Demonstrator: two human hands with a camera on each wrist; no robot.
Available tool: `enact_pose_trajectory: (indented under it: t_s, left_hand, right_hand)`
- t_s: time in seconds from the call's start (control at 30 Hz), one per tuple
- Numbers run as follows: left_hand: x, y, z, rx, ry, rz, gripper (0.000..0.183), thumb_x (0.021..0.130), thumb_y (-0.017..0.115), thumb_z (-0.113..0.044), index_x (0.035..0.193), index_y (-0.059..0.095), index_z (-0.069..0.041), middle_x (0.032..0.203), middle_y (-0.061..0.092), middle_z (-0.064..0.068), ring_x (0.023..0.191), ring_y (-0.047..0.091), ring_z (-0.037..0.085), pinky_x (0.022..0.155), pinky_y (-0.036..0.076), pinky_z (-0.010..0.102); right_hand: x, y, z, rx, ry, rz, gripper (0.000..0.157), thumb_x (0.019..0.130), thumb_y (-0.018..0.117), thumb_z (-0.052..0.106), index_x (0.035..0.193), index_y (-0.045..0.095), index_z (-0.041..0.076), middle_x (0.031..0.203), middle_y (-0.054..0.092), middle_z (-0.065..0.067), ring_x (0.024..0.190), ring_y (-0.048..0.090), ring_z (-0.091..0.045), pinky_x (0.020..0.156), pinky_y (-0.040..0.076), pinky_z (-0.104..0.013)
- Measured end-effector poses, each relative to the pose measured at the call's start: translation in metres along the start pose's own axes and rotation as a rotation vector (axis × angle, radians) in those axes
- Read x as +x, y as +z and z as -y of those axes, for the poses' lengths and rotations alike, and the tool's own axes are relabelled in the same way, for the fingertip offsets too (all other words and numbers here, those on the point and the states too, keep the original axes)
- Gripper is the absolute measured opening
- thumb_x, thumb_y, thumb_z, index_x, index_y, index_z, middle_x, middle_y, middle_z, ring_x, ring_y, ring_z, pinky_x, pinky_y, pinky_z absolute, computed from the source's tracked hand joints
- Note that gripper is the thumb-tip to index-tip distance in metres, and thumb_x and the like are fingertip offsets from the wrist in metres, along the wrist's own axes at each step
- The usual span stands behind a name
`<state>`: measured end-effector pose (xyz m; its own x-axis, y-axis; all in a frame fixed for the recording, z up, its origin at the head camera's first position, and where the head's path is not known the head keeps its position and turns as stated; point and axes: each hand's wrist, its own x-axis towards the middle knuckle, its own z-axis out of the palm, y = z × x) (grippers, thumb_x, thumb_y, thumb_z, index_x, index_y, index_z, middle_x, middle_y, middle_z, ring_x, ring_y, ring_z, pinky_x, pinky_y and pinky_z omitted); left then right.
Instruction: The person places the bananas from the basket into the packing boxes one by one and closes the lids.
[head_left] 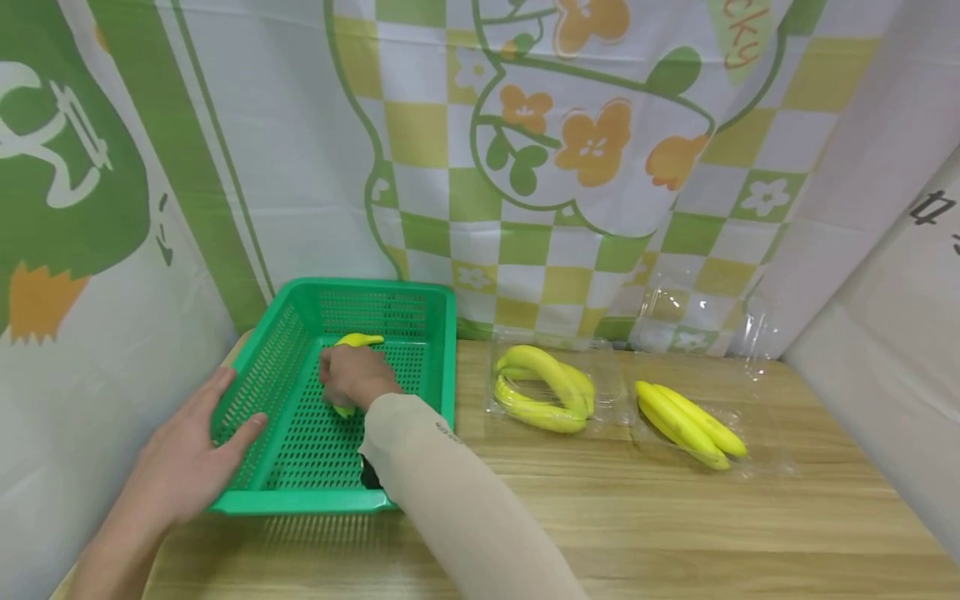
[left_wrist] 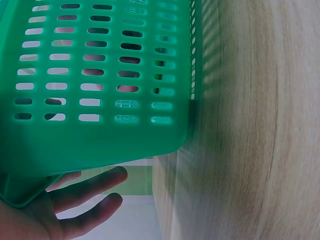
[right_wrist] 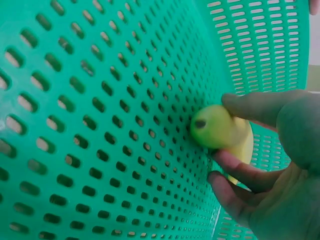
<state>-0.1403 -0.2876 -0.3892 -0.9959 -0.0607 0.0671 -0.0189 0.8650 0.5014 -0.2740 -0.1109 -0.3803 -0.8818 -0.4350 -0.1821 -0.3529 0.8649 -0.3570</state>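
Note:
My right hand is down inside the green plastic basket, gripping a yellow banana with a greenish, dark-tipped end. Thumb and fingers lie on opposite sides of the banana in the right wrist view, close over the perforated floor. From the head, its yellow far end shows beyond the knuckles, while its middle is hidden by the hand. At the basket's left side rests my left hand, thumb over the rim and fingers stretched along the outside. The left wrist view shows those fingers straight and spread below the rim.
Right of the basket, a clear plastic box holds a bunch of bananas. Farther right, more bananas lie in another clear box with its lid raised. A patterned cloth hangs behind the wooden table.

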Motion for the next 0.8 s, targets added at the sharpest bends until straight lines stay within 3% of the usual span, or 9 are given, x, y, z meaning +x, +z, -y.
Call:
enact_pose_trajectory:
  t_s: [0.13, 0.27, 0.37, 0.6, 0.8]
  left_hand:
    - [0.0004, -0.0004, 0.0002, 0.000, -0.001, 0.004, 0.084, 0.112, 0.042, -0.052, 0.171, 0.005, -0.005, 0.175, 0.010, 0.030, 0.146, 0.025, 0.070, 0.103, 0.030, 0.087]
    - [0.0010, -0.0012, 0.0006, 0.003, -0.009, 0.016, 0.085, 0.112, 0.041, -0.054, 0.171, 0.004, -0.005, 0.176, 0.008, 0.029, 0.146, 0.024, 0.071, 0.103, 0.030, 0.088]
    - [0.0010, -0.0010, 0.0007, 0.006, -0.004, 0.014, 0.085, 0.112, 0.042, -0.053, 0.171, 0.004, -0.006, 0.176, 0.008, 0.029, 0.146, 0.024, 0.071, 0.102, 0.030, 0.088]
    - [0.0008, 0.0005, 0.0008, -0.007, 0.007, 0.002, 0.084, 0.112, 0.043, -0.052, 0.171, 0.005, -0.005, 0.176, 0.010, 0.029, 0.148, 0.024, 0.069, 0.104, 0.030, 0.087]
    - [0.0004, 0.0003, 0.0015, -0.009, 0.008, 0.001, 0.084, 0.112, 0.043, -0.052, 0.171, 0.005, -0.005, 0.176, 0.010, 0.029, 0.148, 0.024, 0.068, 0.105, 0.030, 0.087]
  right_hand:
    - [0.0014, -0.0011, 0.0002, 0.075, 0.050, -0.043, 0.005, 0.104, 0.067, 0.024, 0.104, 0.062, 0.025, 0.089, 0.064, 0.007, 0.073, 0.059, -0.015, 0.059, 0.049, -0.030]
    - [0.0031, -0.0019, 0.0023, 0.267, 0.144, -0.143, 0.033, 0.094, 0.075, 0.027, 0.120, 0.056, 0.023, 0.087, 0.061, 0.001, 0.070, 0.057, -0.017, 0.057, 0.047, -0.030]
    - [0.0031, -0.0027, 0.0034, 0.433, 0.181, -0.200, 0.041, 0.091, 0.071, 0.024, 0.129, 0.055, 0.021, 0.089, 0.060, -0.002, 0.071, 0.055, -0.018, 0.057, 0.046, -0.030]
    - [0.0013, -0.0066, 0.0031, 0.645, 0.145, -0.299, 0.047, 0.092, 0.056, 0.023, 0.139, 0.063, 0.021, 0.106, 0.064, -0.003, 0.077, 0.056, -0.017, 0.062, 0.047, -0.029]
    - [0.0040, -0.0098, 0.0052, 0.776, 0.079, -0.440, 0.035, 0.097, 0.070, 0.027, 0.132, 0.069, 0.025, 0.106, 0.065, -0.001, 0.063, 0.056, -0.009, 0.052, 0.050, -0.023]
